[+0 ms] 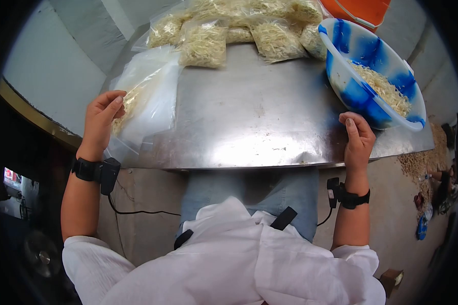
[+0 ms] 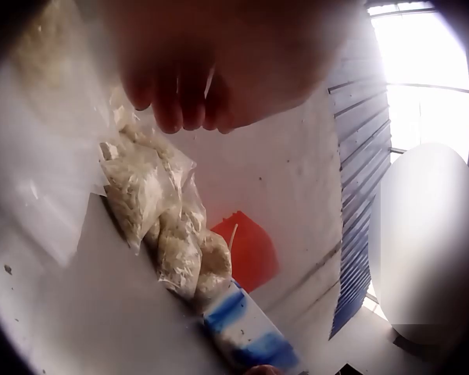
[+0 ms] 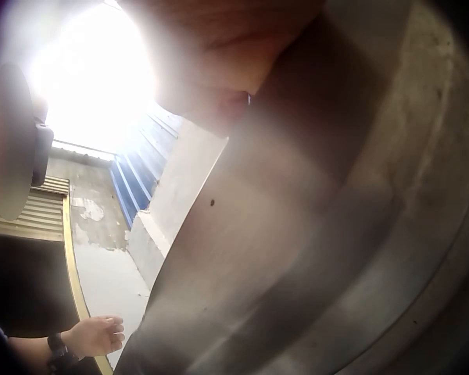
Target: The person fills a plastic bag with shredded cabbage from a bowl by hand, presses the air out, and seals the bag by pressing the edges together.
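In the head view the left hand (image 1: 103, 118) hovers over the left end of the metal table, above a stack of clear plastic bags (image 1: 160, 96); its fingers are loosely bent around nothing. Near the right front edge, the right hand (image 1: 359, 140) is raised, fingers loosely bent and holding nothing, just left of and below a blue-and-white basin (image 1: 359, 99). Pale shreds (image 1: 384, 89) lie in the basin. The left wrist view has the left hand (image 2: 219, 62) with fingertips hanging down; the right hand (image 3: 227, 55) is partly seen and blurred in the right wrist view.
Filled bags of pale shreds (image 1: 203, 44) crowd the back of the metal table (image 1: 229, 107). An orange bucket (image 1: 364, 10) stands behind the basin. Cables run from the wrist devices. Brown material (image 1: 422, 162) is scattered on the floor at the right.
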A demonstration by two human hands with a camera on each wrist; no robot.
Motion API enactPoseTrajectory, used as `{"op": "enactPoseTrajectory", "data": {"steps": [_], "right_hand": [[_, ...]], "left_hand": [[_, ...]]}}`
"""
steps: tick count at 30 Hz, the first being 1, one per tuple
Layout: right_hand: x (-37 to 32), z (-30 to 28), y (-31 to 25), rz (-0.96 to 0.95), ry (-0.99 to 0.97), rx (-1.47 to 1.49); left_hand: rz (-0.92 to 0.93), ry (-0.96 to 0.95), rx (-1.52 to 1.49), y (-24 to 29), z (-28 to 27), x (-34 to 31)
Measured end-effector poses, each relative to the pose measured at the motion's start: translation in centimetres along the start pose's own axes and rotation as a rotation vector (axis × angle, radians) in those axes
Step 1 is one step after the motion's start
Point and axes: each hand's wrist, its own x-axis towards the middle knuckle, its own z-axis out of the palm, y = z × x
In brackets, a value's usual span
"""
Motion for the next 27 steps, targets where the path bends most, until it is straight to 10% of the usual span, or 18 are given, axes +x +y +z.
{"op": "enactPoseTrajectory", "data": {"steps": [5, 8, 12, 17, 27], "right_hand": [[-0.1, 0.0, 0.0, 0.007, 0.001, -0.008], [-0.1, 0.0, -0.1, 0.011, 0.001, -0.01], [-0.1, 0.1, -0.3, 0.014, -0.002, -0.044], [-0.1, 0.1, -0.1, 0.01, -0.003, -0.011], [-0.1, 0.0, 0.1, 0.015, -0.005, -0.02]], "left_hand": [[-0.072, -0.118, 0.23, -0.9, 3.1, -0.9], [0.287, -0.126, 0.839, -1.9, 4.0, -0.5], [0.185, -0.124, 0.776, -2.1, 3.9, -0.5], [0.551, -0.017, 1.209, -1.8, 2.7, 0.1], [0.341, 0.141, 1.139, -5.5, -0.8, 4.0]]}}
